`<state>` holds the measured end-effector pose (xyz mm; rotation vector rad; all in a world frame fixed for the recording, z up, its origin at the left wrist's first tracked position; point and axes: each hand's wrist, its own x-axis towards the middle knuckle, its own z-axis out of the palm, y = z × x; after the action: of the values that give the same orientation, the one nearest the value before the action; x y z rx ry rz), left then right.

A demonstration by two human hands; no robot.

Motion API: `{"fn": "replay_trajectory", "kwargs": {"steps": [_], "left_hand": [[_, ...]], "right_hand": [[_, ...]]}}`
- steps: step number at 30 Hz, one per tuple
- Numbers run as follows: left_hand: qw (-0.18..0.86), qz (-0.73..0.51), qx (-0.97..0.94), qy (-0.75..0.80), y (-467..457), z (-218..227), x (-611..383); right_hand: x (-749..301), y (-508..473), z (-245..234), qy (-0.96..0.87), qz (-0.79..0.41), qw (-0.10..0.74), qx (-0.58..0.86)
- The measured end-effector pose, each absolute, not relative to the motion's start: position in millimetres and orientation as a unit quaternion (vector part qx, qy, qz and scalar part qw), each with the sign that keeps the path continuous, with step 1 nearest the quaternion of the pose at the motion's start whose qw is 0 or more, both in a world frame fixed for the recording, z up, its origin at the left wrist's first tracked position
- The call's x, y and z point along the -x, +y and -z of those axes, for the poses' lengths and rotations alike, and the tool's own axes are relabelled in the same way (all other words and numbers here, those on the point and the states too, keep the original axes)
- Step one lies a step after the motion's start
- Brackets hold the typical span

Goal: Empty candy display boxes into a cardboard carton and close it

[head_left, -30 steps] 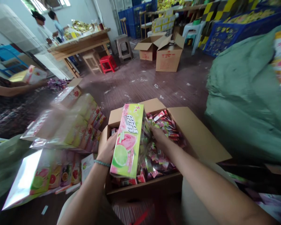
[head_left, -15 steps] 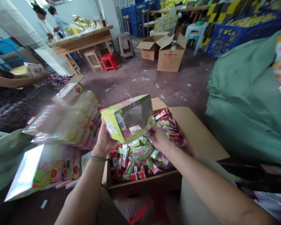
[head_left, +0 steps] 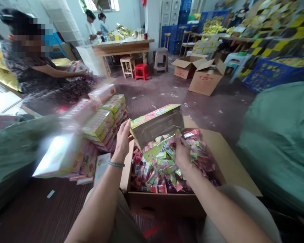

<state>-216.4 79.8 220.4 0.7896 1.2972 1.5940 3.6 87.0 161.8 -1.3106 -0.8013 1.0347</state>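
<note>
Cardboard carton (head_left: 225,158) of candy packets (head_left: 164,168)

The room is lit evenly by soft daylight, brightest at the window (head_left: 101,4) high on the far wall, where detail is washed out. A white glare is thrown off the glossy box (head_left: 59,157) at the left, and the stacked boxes (head_left: 101,118) beside it are smeared by motion blur. The carton (head_left: 233,158) and the left hand (head_left: 123,136) are rendered fairly sharp. Straight lines are bowed by wide-angle distortion toward the edges, and the green sack (head_left: 281,148) at the right is stretched and soft. Shadows are faint. One face is pixelated.
</note>
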Motion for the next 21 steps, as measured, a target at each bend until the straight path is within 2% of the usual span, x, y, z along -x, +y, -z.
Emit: {"fn": "replay_trajectory", "kwargs": {"steps": [3,7,9,11,15,18,21], "left_hand": [[0.380,-0.652,-0.373,0.540,73,-222,217],[0.316,-0.726,-0.264,0.550,72,-230,231],[0.279,-0.775,-0.162,0.543,73,-236,244],[0.263,-0.803,-0.094,0.527,72,-240,256],[0.261,-0.806,-0.059,0.528,68,-241,263],[0.272,-0.791,-0.068,0.544,71,-236,257],[0.323,-0.782,-0.088,0.525,77,-231,251]], "right_hand": [[-6,89,-163,-0.462,-0.397,0.544,0.577],[-17,108,-150,-0.690,-0.319,0.319,0.566],[-20,121,-133,-0.731,-0.295,0.225,0.573],[-16,124,-110,-0.727,-0.300,0.168,0.594],[11,87,-63,-0.785,-0.254,0.017,0.565],[24,43,-45,-0.831,-0.214,-0.017,0.513],[20,18,-42,-0.848,-0.228,-0.028,0.477]]}}
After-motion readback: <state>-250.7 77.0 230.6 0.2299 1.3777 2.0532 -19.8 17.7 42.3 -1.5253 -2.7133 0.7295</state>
